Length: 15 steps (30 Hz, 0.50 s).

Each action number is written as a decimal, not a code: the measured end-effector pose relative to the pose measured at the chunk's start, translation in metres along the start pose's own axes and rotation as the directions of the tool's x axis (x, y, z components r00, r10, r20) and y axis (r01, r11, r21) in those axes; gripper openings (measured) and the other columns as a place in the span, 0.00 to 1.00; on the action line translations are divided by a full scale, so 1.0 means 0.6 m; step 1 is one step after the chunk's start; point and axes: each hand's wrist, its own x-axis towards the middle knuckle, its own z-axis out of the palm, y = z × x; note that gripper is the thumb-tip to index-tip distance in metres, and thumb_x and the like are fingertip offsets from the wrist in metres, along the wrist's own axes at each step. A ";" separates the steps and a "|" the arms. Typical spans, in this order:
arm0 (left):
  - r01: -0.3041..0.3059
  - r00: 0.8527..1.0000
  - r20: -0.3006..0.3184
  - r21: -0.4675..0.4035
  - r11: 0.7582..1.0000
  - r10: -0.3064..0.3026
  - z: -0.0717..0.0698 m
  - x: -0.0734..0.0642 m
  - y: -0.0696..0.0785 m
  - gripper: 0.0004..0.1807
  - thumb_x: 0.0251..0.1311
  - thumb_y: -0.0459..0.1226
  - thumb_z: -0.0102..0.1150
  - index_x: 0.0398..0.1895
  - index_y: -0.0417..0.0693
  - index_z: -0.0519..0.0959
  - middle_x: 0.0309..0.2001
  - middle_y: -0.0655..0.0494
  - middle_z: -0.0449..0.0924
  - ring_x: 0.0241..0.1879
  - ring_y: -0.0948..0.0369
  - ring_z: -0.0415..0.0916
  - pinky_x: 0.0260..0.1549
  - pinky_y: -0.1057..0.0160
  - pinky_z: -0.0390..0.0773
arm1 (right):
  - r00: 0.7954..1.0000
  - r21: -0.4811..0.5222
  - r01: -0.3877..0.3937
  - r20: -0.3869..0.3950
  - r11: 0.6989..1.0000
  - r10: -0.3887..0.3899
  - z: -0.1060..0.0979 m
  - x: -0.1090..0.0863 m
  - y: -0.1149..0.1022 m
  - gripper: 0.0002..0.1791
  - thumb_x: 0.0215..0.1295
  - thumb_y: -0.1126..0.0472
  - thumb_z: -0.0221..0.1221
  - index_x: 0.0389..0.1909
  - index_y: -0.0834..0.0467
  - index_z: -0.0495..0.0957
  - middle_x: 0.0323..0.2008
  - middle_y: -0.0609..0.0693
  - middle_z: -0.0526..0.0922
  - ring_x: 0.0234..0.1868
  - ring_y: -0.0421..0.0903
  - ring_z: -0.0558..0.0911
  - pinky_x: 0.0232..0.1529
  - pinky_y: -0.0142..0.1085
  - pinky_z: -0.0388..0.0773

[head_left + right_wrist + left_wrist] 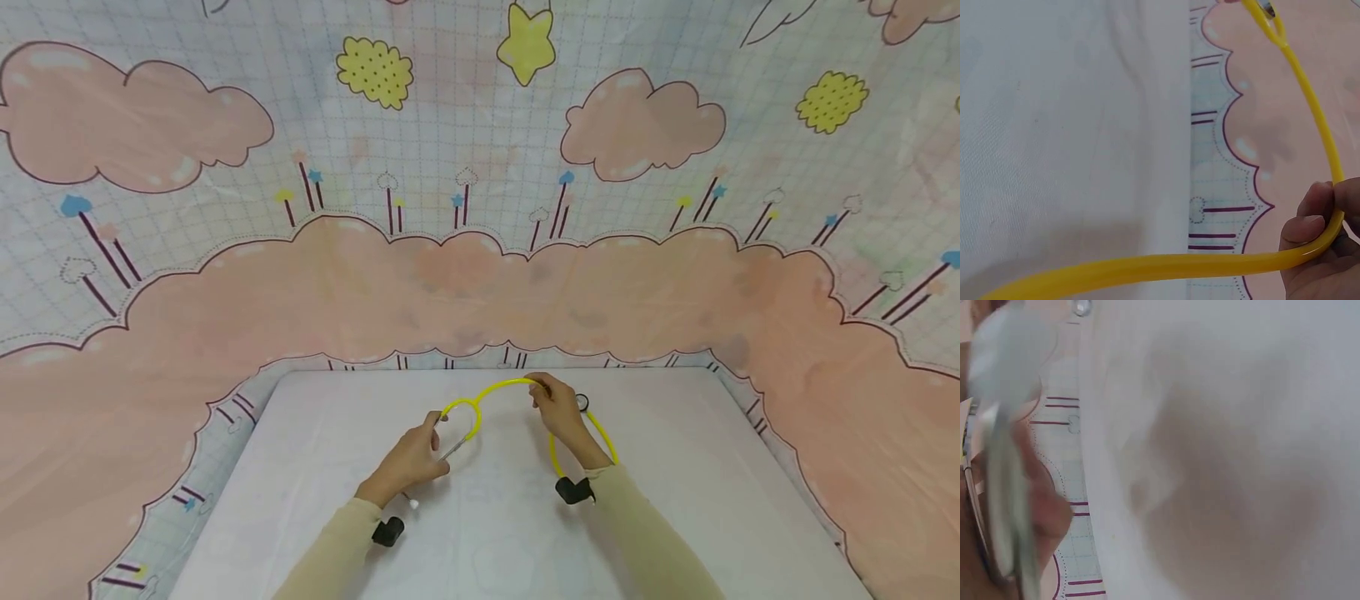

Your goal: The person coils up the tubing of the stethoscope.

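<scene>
A stethoscope with yellow tubing (498, 384) is held above the white table between both hands. My left hand (408, 458) grips its headset end, where a metal ear tube (454, 448) shows beside the fingers. Below that hand a white ear tip (412, 502) pokes out; in the left wrist view a pale ear tip (1010, 353) looms close and blurred. My right hand (561, 414) pinches the tubing, which bends sharply at the fingers in the right wrist view. Past this hand the tubing loops down beside the wrist, and the dark-rimmed chest piece (582, 402) shows just right of the hand.
A white table (315, 500) spreads beneath the hands, its far edge close beyond them. Behind and around it hangs a cloth (450, 292) printed with clouds and stars. Each wrist carries a small black camera (573, 490).
</scene>
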 end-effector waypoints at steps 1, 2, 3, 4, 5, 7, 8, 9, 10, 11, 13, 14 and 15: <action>0.005 0.999 -0.032 0.038 0.999 -0.004 0.000 0.000 0.000 0.45 0.44 0.36 0.69 0.68 0.45 0.61 0.34 0.56 0.74 0.25 0.64 0.68 0.25 0.66 0.68 | 1.000 0.002 0.000 -0.003 1.000 0.000 -0.001 0.000 0.000 0.12 0.73 0.64 0.54 0.53 0.57 0.80 0.30 0.59 0.80 0.30 0.52 0.77 0.23 0.29 0.67; 0.009 0.998 -0.061 0.069 0.998 -0.004 0.000 0.000 0.000 0.45 0.45 0.37 0.70 0.69 0.44 0.61 0.35 0.57 0.74 0.26 0.64 0.66 0.25 0.67 0.67 | 1.000 0.000 0.004 -0.005 1.000 -0.004 -0.002 -0.001 0.000 0.12 0.73 0.64 0.54 0.53 0.58 0.80 0.30 0.58 0.79 0.30 0.52 0.77 0.23 0.29 0.67; 0.018 0.997 -0.082 0.084 0.996 -0.011 -0.001 -0.001 0.000 0.45 0.46 0.37 0.70 0.70 0.44 0.62 0.35 0.58 0.74 0.26 0.64 0.65 0.25 0.67 0.67 | 1.000 -0.002 0.009 -0.007 1.000 -0.009 -0.003 -0.001 0.001 0.12 0.73 0.64 0.54 0.53 0.58 0.80 0.29 0.57 0.79 0.30 0.51 0.77 0.23 0.29 0.67; 0.024 0.995 -0.098 0.095 0.995 -0.015 -0.002 -0.001 -0.001 0.45 0.47 0.37 0.71 0.71 0.44 0.62 0.35 0.59 0.74 0.26 0.64 0.65 0.25 0.67 0.67 | 1.000 -0.006 0.012 -0.008 1.000 -0.012 -0.003 -0.001 0.001 0.12 0.73 0.64 0.54 0.53 0.58 0.80 0.29 0.56 0.79 0.29 0.50 0.76 0.23 0.29 0.67; 0.025 0.994 -0.112 0.100 0.995 -0.014 -0.003 -0.002 -0.001 0.45 0.48 0.37 0.71 0.71 0.44 0.61 0.34 0.60 0.74 0.25 0.64 0.65 0.24 0.67 0.67 | 1.000 -0.009 0.020 -0.008 1.000 -0.020 -0.004 -0.001 0.002 0.13 0.73 0.64 0.54 0.53 0.58 0.80 0.28 0.55 0.79 0.29 0.48 0.76 0.23 0.30 0.67; 0.007 0.992 -0.126 0.102 0.995 0.006 -0.006 -0.003 0.000 0.44 0.51 0.37 0.71 0.72 0.45 0.62 0.32 0.63 0.74 0.24 0.65 0.65 0.24 0.68 0.67 | 1.000 -0.017 0.026 -0.010 1.000 -0.026 -0.006 -0.002 0.003 0.12 0.73 0.63 0.54 0.53 0.58 0.80 0.28 0.55 0.79 0.28 0.45 0.75 0.23 0.30 0.68; -0.008 0.991 -0.128 0.102 0.995 0.022 -0.008 -0.003 0.001 0.43 0.52 0.37 0.72 0.71 0.45 0.62 0.31 0.64 0.74 0.24 0.66 0.65 0.25 0.68 0.67 | 0.999 -0.020 0.030 -0.013 0.999 -0.031 -0.007 -0.002 0.004 0.12 0.73 0.63 0.54 0.53 0.58 0.80 0.28 0.55 0.79 0.27 0.44 0.75 0.24 0.30 0.68; -0.029 0.991 -0.130 0.098 0.995 0.042 -0.009 -0.003 0.002 0.43 0.52 0.37 0.72 0.71 0.45 0.62 0.29 0.64 0.75 0.24 0.66 0.65 0.25 0.68 0.67 | 0.999 -0.021 0.030 -0.016 0.999 -0.030 -0.008 -0.002 0.004 0.12 0.73 0.63 0.54 0.53 0.58 0.80 0.28 0.56 0.79 0.27 0.43 0.74 0.24 0.30 0.68; -0.043 0.990 -0.129 0.102 0.994 0.056 -0.011 -0.003 0.003 0.42 0.53 0.38 0.72 0.71 0.45 0.62 0.28 0.65 0.74 0.24 0.66 0.65 0.26 0.68 0.67 | 0.999 -0.023 0.028 -0.018 0.999 -0.028 -0.009 -0.002 0.005 0.12 0.73 0.63 0.54 0.53 0.58 0.80 0.28 0.56 0.79 0.27 0.43 0.74 0.24 0.29 0.68; -0.050 0.990 -0.126 0.111 0.993 0.064 -0.013 -0.004 0.005 0.42 0.54 0.39 0.72 0.71 0.46 0.62 0.27 0.66 0.74 0.24 0.67 0.65 0.26 0.68 0.67 | 0.999 -0.025 0.024 -0.020 0.999 -0.025 -0.010 -0.002 0.006 0.12 0.73 0.63 0.54 0.53 0.57 0.80 0.28 0.56 0.79 0.27 0.43 0.74 0.24 0.29 0.67; -0.066 0.989 -0.122 0.147 0.987 0.084 -0.017 -0.007 0.009 0.42 0.55 0.40 0.72 0.71 0.49 0.62 0.26 0.66 0.74 0.24 0.67 0.65 0.27 0.68 0.68 | 1.000 -0.022 0.016 -0.023 1.000 -0.017 -0.013 -0.002 0.007 0.12 0.73 0.62 0.54 0.53 0.57 0.80 0.28 0.56 0.79 0.27 0.43 0.74 0.24 0.29 0.67; -0.070 0.988 -0.121 0.172 0.983 0.092 -0.020 -0.009 0.011 0.42 0.55 0.40 0.72 0.72 0.50 0.62 0.25 0.66 0.73 0.23 0.67 0.65 0.27 0.68 0.68 | 1.000 -0.019 0.014 -0.023 1.000 -0.015 -0.015 -0.002 0.007 0.12 0.73 0.62 0.54 0.53 0.57 0.81 0.28 0.56 0.79 0.27 0.43 0.74 0.24 0.29 0.67; -0.076 0.987 -0.122 0.206 0.976 0.102 -0.023 -0.012 0.014 0.42 0.55 0.41 0.72 0.72 0.51 0.62 0.24 0.66 0.73 0.22 0.67 0.65 0.26 0.67 0.68 | 1.000 -0.017 0.014 -0.023 1.000 -0.014 -0.017 -0.001 0.007 0.12 0.73 0.62 0.55 0.53 0.57 0.81 0.29 0.56 0.79 0.27 0.43 0.74 0.23 0.29 0.67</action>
